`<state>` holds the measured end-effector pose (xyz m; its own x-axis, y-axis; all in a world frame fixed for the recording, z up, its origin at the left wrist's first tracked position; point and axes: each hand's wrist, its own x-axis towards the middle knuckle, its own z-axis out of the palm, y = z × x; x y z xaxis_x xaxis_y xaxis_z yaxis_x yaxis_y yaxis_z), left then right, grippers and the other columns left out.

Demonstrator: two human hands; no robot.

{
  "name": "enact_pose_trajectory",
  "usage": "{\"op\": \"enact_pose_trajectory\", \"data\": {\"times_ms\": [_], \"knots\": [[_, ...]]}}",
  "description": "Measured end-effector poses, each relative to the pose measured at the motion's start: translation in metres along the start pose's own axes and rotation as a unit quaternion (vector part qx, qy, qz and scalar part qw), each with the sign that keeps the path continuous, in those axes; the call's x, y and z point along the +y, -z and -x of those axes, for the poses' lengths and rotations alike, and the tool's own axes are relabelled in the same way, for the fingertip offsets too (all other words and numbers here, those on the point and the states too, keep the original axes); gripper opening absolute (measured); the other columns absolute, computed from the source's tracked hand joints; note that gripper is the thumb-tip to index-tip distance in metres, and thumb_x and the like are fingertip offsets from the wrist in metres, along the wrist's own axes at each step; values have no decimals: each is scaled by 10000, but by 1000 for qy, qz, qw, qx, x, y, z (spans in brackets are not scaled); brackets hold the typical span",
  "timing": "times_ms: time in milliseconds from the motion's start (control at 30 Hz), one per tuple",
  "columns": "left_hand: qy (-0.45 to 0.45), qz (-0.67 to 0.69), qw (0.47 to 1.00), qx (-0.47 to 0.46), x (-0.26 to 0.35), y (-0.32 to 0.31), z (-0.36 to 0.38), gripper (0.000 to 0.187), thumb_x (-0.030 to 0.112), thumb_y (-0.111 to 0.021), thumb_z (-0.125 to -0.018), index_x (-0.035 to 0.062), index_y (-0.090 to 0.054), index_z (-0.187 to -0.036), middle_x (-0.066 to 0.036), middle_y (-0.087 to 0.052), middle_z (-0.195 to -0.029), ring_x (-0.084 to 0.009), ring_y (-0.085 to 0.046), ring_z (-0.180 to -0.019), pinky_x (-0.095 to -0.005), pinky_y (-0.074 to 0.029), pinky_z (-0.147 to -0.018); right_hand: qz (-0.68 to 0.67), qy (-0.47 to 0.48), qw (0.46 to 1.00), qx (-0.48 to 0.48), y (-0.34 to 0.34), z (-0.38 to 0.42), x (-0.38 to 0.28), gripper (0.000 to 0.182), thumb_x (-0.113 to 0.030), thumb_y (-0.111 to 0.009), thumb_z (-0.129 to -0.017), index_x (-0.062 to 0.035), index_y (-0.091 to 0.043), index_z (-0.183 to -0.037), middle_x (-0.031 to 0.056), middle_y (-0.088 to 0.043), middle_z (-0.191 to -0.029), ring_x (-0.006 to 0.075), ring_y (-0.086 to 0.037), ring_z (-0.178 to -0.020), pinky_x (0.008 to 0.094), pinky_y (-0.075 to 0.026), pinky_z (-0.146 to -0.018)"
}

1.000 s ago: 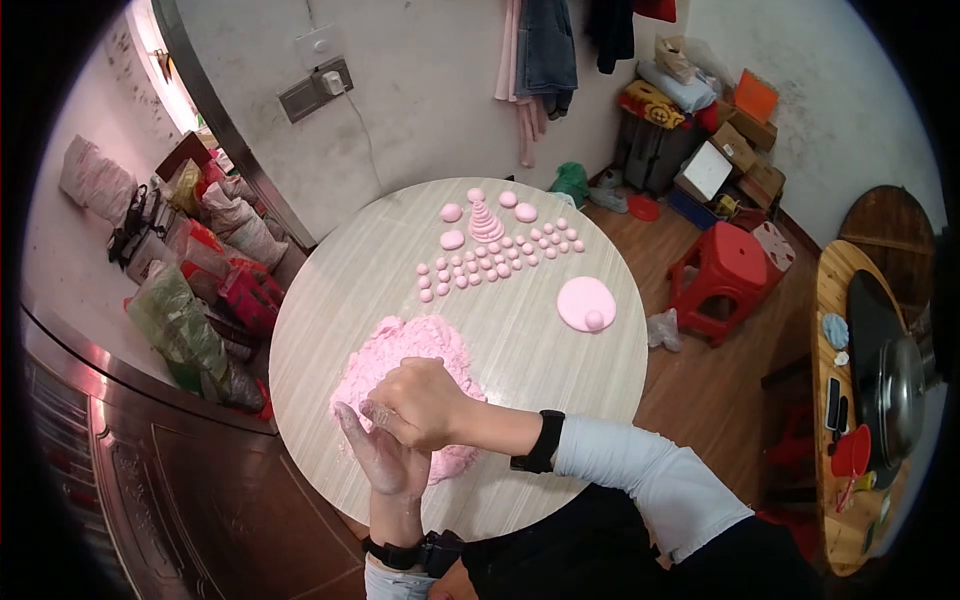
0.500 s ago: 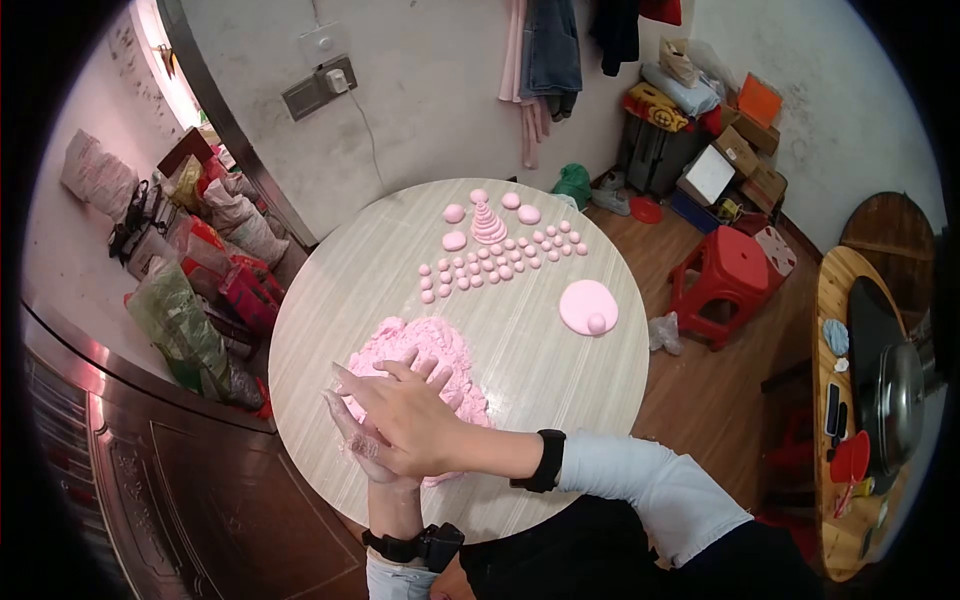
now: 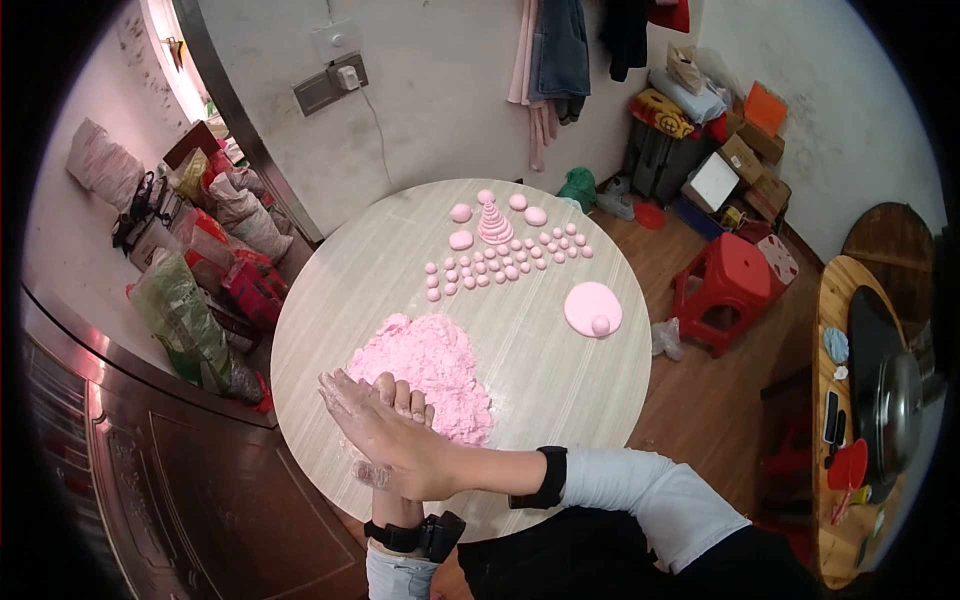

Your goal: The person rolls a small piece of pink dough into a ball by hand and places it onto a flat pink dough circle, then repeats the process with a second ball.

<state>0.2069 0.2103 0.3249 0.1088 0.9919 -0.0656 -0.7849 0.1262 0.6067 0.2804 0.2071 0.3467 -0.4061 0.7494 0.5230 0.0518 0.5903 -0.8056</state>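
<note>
A crumbly pink dough pile [image 3: 430,365] lies on the near left part of the round wooden table [image 3: 560,400]. My right hand [image 3: 380,435] lies flat across my left hand [image 3: 405,395], palms pressed together just above the near edge of the pile. Both hands are dusted with pale flour and hold nothing. Each wrist wears a black band. Farther back lie rows of small pink balls [image 3: 500,262], a stacked pink cone [image 3: 493,224], and a flat pink disc [image 3: 585,303] with a ball on it.
A red plastic stool [image 3: 725,275] stands right of the table. Filled bags [image 3: 190,300] line the wall at left beside a metal door [image 3: 150,470]. Boxes and clutter sit at the back right. A wooden side table [image 3: 835,300] with a pan is at far right.
My right hand went from a fist on my left palm to flat fingers, then slid left across it. Both hands drew back toward the table's near edge.
</note>
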Motion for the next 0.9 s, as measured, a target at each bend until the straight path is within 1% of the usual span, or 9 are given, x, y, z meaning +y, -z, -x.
{"op": "enact_pose_trajectory", "data": {"times_ms": [167, 267, 333, 467, 567, 600, 633, 833, 900], "knots": [[103, 150, 980, -77, 2, 6, -15, 650, 704, -323, -851, 117, -493, -1072, -35, -527, -924, -228, -515, -905, -423, -421, -850, 88, 52, 991, -90, 37, -8, 3, 628, -351, -602, -833, 16, -417, -1307, 238, -393, -1344, 380, -420, -1217, 426, -298, -1034], [89, 199, 976, -25, 4, -6, -12, 693, 690, -323, -854, 96, -455, -1187, -75, -525, -1055, -260, -484, -1045, -463, -344, -972, 116, 73, 979, -149, 39, -4, 12, 561, -264, -645, -797, 39, -479, -1239, 227, -465, -1284, 373, -461, -1189, 411, -386, -984], [80, 233, 969, 14, 4, -10, -9, 731, 680, -324, -857, 82, -429, -1263, -102, -524, -1142, -282, -464, -1138, -490, -293, -1053, 92, 206, 974, 8, 22, 6, 15, 368, -196, -678, -735, 9, -610, -1033, 176, -604, -1068, 345, -585, -1007, 391, -487, -833], [52, 216, 971, -93, 2, 0, -9, 752, 662, -328, -862, 71, -370, -1325, -111, -472, -1266, -303, -372, -1254, -503, -172, -1119, 63, 212, 973, 68, 13, 11, 23, 259, -170, -682, -742, 16, -653, -921, 151, -637, -898, 329, -621, -910, 368, -507, -769], [42, 217, 975, -10, 6, 4, -11, 776, 676, -333, -852, 73, -352, -1339, -133, -463, -1264, -310, -385, -1233, -494, -207, -1100, 25, 130, 983, 130, 19, 1, 26, 250, -216, -608, -836, 25, -653, -787, 132, -625, -724, 270, -634, -659, 320, -504, -587], [87, 254, 962, -48, 8, 21, -16, 776, 670, -343, -854, 78, -336, -1355, -149, -458, -1262, -308, -383, -1228, -482, -219, -1093, -153, -62, 975, 149, 27, -7, 24, 308, -250, -539, -890, -5, -603, -714, 113, -559, -616, 231, -563, -551, 294, -444, -511], [132, 291, 944, -87, 10, 30, -20, 777, 665, -352, -856, 84, -321, -1371, -165, -454, -1261, -305, -381, -1224, -471, -231, -1085, -320, -250, 901, 156, 34, -13, 23, 400, -284, -470, -944, -36, -553, -642, 93, -493, -507, 192, -491, -443, 268, -384, -434], [-121, -47, 990, 59, -5, 13, -21, 745, 625, -257, -911, 47, -314, -1378, -176, -431, -1291, -273, -399, -1205, -417, -246, -1076, -533, -317, 764, 177, 48, -3, 51, 552, -390, -342, -974, -89, -405, -516, 20, -309, -426, 143, -258, -292, 269, -204, -304], [-209, -185, 958, 58, -12, 14, -18, 750, 630, -244, -912, 36, -339, -1360, -180, -435, -1286, -286, -391, -1214, -427, -243, -1074, -572, -318, 745, 131, 47, 6, 77, 546, -420, -323, -976, -93, -422, -551, 32, -348, -454, 159, -353, -366, 276, -274, -366]]}}
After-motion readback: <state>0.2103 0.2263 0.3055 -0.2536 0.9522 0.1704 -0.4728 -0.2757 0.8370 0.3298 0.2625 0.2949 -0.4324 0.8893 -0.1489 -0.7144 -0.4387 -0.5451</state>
